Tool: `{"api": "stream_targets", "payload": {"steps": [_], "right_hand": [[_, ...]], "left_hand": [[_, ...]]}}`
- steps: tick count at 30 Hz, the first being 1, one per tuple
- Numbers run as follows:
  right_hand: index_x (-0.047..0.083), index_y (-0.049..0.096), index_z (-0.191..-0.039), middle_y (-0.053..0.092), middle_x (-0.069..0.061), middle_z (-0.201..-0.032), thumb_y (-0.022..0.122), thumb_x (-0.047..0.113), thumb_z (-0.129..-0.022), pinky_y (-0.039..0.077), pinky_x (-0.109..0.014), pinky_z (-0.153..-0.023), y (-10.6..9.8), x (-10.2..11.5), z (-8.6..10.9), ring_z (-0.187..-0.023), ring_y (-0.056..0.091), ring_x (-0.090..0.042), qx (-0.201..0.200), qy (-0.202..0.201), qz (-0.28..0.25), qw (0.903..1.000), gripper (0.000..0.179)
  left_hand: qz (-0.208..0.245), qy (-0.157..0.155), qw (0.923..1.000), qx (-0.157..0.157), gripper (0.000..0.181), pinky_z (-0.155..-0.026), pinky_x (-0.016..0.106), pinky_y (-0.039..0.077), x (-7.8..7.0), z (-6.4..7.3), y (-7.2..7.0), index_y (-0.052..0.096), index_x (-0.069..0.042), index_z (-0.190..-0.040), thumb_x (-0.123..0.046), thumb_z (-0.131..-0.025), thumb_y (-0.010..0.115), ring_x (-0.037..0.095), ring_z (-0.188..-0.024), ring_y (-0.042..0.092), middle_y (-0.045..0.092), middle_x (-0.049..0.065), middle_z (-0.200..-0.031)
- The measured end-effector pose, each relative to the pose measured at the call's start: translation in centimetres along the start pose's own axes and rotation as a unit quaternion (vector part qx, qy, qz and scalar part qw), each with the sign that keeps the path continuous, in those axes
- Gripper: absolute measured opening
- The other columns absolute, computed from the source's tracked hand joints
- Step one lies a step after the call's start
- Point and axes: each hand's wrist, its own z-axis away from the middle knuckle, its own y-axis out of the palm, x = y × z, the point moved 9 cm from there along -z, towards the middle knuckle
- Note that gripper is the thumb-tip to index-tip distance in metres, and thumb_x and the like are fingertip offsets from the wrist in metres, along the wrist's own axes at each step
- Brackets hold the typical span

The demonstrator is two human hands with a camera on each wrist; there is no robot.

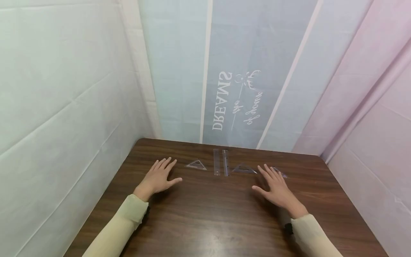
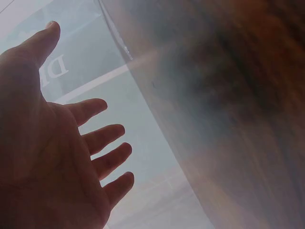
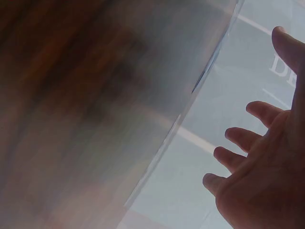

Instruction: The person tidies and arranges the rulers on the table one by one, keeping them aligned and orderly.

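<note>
In the head view my left hand (image 1: 158,178) hovers over the left side of the table, fingers spread and holding nothing. To its right lies a small clear set square (image 1: 199,166). Two clear rulers, one (image 1: 217,162) beside the other (image 1: 226,163), lie lengthwise at the middle. A second clear set square (image 1: 244,171) is just left of my right hand (image 1: 276,187), which is also spread and holds nothing. Behind the right fingers a clear piece (image 1: 284,175) is partly hidden; its kind cannot be told. Both wrist views show palms with fingers extended.
The dark wood-grain table (image 1: 205,214) ends at a far edge against a blue-grey curtain (image 1: 179,89) with white lettering. Pale fabric walls (image 1: 64,107) stand at the left and right. Long sleeves (image 1: 118,225) cover both forearms.
</note>
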Motion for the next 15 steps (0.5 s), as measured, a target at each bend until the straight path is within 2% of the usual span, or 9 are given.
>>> {"api": "stream_targets", "payload": {"steps": [15], "right_hand": [[0.016, 0.029, -0.171, 0.020, -0.021, -0.177, 0.070, 0.062, -0.099, 0.007, -0.072, -0.126, 2.1, 2.9, -2.9, -0.162, 0.015, -0.047, 0.018, -0.029, -0.005, 0.9994, 0.095]], "left_hand": [[0.003, -0.002, 0.9999, 0.015, 0.092, -0.132, 0.059, 0.010, -0.5, -1.3, 0.5, 0.030, -0.012, -0.170, -0.069, -0.103, 0.056, 0.044, -0.161, 0.023, 0.025, 0.021, -0.175]]}}
